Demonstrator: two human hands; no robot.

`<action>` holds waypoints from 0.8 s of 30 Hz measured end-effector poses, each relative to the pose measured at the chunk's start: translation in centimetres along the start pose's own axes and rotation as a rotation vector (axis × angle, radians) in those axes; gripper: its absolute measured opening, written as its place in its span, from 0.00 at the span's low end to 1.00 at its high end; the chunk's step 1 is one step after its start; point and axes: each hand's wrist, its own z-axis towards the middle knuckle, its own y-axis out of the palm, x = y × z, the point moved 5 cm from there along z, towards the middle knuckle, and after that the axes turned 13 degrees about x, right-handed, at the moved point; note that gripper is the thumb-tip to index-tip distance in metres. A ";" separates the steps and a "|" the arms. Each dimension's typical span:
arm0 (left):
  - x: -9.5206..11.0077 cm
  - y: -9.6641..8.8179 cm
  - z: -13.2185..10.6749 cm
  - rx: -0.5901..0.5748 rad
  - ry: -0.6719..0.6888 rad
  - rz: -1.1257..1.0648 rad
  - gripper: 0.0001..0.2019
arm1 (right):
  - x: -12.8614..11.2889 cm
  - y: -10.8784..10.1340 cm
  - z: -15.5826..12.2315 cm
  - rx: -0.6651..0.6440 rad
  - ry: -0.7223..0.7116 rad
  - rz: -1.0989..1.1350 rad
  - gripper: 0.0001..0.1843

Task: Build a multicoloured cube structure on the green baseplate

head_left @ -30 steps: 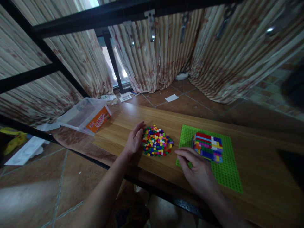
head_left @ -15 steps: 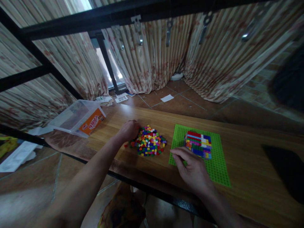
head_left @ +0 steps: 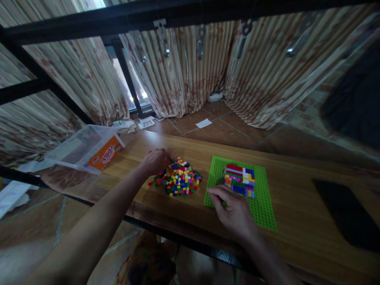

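Note:
A heap of small coloured bricks (head_left: pixel 179 182) lies on the wooden table (head_left: pixel 297 221). My left hand (head_left: pixel 154 161) rests on the heap's far left edge, fingers curled into the bricks; what they grip is hidden. To the right lies a green baseplate (head_left: pixel 267 208) bearing a multicoloured brick block (head_left: pixel 239 180). My right hand (head_left: pixel 233 211) sits on the plate's near left corner, fingers bent together, just in front of the block.
A clear plastic tub with an orange label (head_left: pixel 89 148) stands at the table's left end. A dark flat object (head_left: pixel 346 215) lies at the right. Black metal bars (head_left: pixel 148 18) cross overhead, curtains hang behind, and papers (head_left: pixel 204 123) lie on the tiled floor.
My left hand went from flat beside the heap to curled over its far left edge, and a few bricks have spread left. The right hand stays at the plate's corner.

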 end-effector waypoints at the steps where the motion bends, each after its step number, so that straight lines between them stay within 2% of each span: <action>1: 0.0 0.0 -0.1 0.006 -0.002 -0.014 0.10 | 0.0 0.0 0.0 -0.002 0.002 -0.002 0.11; 10: -0.1 0.2 0.1 0.027 -0.003 0.009 0.06 | 0.4 0.1 -0.3 -0.033 -0.011 -0.013 0.12; 12: 0.1 -0.5 -0.3 0.072 -0.004 -0.031 0.05 | 0.3 0.0 -0.2 -0.027 -0.015 -0.005 0.12; 14: 1.0 -1.9 -1.2 0.168 -0.014 -0.161 0.07 | 0.0 -0.3 0.0 -0.004 -0.026 0.007 0.12; 17: 3.8 -3.9 -3.0 0.297 -0.159 -0.581 0.10 | -0.7 -1.1 0.4 0.089 -0.031 0.024 0.12; 20: 9.1 -3.6 -4.7 0.181 -0.345 -1.175 0.11 | -1.4 -2.4 1.0 0.231 -0.004 0.054 0.11; 24: 15.8 -1.3 -6.1 0.004 -0.557 -1.630 0.10 | -1.4 -4.0 1.5 0.381 0.052 0.122 0.12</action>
